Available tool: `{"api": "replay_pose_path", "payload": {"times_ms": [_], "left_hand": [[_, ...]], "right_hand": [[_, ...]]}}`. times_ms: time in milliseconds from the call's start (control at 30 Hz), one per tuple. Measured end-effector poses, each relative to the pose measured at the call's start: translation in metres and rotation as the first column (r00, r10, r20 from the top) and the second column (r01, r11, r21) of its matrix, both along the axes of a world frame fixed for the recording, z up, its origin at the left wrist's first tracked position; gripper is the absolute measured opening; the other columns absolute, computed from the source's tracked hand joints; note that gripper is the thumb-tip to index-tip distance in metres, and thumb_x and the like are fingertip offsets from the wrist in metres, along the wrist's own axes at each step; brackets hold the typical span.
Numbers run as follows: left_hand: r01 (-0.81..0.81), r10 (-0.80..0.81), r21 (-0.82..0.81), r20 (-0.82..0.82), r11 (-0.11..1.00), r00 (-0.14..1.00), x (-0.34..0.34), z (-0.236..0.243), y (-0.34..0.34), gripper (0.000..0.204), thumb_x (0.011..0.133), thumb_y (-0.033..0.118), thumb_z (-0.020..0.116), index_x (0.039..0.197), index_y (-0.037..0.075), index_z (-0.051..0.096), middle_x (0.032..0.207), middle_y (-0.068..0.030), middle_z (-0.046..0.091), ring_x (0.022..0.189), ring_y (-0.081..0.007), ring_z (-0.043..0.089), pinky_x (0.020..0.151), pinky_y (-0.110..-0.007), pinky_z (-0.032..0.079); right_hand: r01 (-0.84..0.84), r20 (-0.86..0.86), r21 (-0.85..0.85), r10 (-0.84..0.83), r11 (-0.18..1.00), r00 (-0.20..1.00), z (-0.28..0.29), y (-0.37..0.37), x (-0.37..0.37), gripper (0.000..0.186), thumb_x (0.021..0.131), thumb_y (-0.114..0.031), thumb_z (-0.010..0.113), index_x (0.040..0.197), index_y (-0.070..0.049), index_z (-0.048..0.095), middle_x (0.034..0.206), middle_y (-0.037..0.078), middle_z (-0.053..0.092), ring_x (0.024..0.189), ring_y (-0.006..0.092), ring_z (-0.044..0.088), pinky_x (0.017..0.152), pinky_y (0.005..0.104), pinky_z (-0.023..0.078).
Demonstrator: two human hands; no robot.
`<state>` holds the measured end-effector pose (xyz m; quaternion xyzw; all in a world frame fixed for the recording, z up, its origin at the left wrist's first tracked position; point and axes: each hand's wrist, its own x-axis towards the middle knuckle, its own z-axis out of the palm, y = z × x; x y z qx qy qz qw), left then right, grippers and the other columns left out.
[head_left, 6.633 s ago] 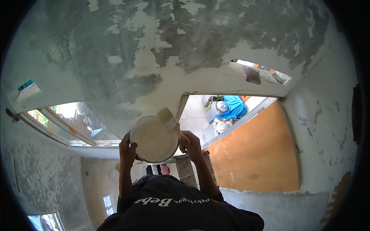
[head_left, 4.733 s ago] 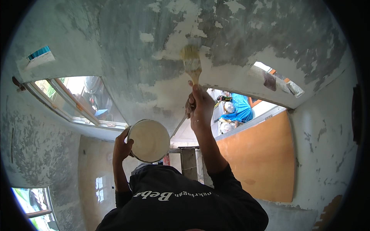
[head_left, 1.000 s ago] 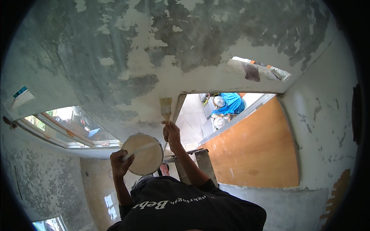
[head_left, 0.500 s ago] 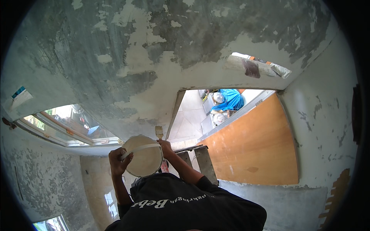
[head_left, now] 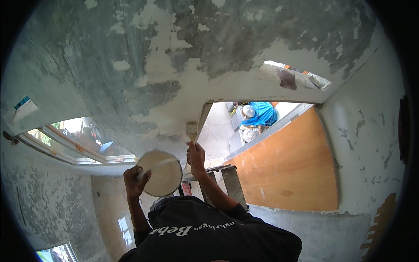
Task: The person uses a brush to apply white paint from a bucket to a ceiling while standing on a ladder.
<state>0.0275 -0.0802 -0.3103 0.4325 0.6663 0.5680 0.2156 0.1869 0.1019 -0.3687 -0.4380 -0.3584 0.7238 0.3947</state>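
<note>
My left hand is closed round the pale handle of a round bucket, at the bucket's left rim. Off-white paint shows inside it, and the handle band crosses above the opening. My right hand grips a paintbrush with its bristles pointing up. The bristles are at the patchy grey and white wall, just left of the doorway's edge; whether they press on it I cannot tell.
A wooden door stands open at the right. Beyond the doorway lie a blue tarp and wrapped items. A dark-topped stand is beside my right forearm. A window opens at the left.
My right hand has risen from beside the bucket's rim, carrying the paintbrush up to the wall near the door frame. The bucket has shifted slightly in my left hand.
</note>
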Motion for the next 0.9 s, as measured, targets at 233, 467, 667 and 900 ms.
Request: {"api": "replay_pose_path", "payload": {"times_ms": [233, 467, 667, 900], "left_hand": [[-0.067, 0.065, 0.063, 0.044, 0.996, 0.997, 0.002, -0.002, 0.006, 0.030, 0.074, 0.012, 0.074, 0.057, 0.001, 0.052, 0.052, -0.0042, 0.054, 0.049, -0.0071, 0.047, 0.047, -0.024, 0.035], [-0.072, 0.062, 0.084, 0.107, 0.994, 0.992, 0.007, 0.000, 0.006, 0.028, 0.074, 0.011, 0.074, 0.058, 0.002, 0.053, 0.052, -0.0036, 0.054, 0.049, -0.0070, 0.046, 0.046, -0.024, 0.034], [-0.060, 0.057, 0.056, 0.055, 0.997, 0.997, 0.008, 0.007, 0.004, 0.027, 0.074, 0.011, 0.074, 0.059, 0.001, 0.054, 0.053, -0.0033, 0.055, 0.048, -0.0070, 0.046, 0.045, -0.024, 0.034], [-0.010, 0.004, 0.071, 0.080, 0.997, 0.997, 0.005, 0.000, -0.003, 0.028, 0.078, 0.007, 0.072, 0.061, 0.003, 0.049, 0.061, -0.0010, 0.052, 0.054, -0.0054, 0.047, 0.048, -0.020, 0.036]], "right_hand": [[-0.030, -0.054, 0.220, 0.043, 0.975, 0.998, 0.089, -0.002, 0.017, 0.027, 0.097, -0.032, 0.049, 0.097, -0.006, 0.057, 0.058, -0.009, 0.031, 0.044, -0.0001, 0.024, 0.037, 0.0187, 0.019], [-0.054, -0.112, 0.244, 0.084, 0.968, 0.990, 0.060, 0.007, 0.021, 0.031, 0.096, -0.036, 0.051, 0.100, -0.005, 0.056, 0.058, -0.009, 0.029, 0.044, 0.0003, 0.022, 0.038, 0.0196, 0.016], [-0.074, -0.114, 0.008, 0.074, 0.997, 0.991, -0.033, 0.015, -0.001, 0.031, 0.096, -0.036, 0.051, 0.102, -0.007, 0.056, 0.058, -0.007, 0.032, 0.043, 0.0015, 0.027, 0.037, 0.0194, 0.019], [-0.122, -0.095, -0.240, 0.102, 0.963, 0.990, -0.082, 0.002, -0.006, 0.028, 0.096, -0.030, 0.051, 0.102, -0.004, 0.056, 0.056, -0.006, 0.033, 0.041, 0.0032, 0.028, 0.036, 0.0213, 0.019]]}}
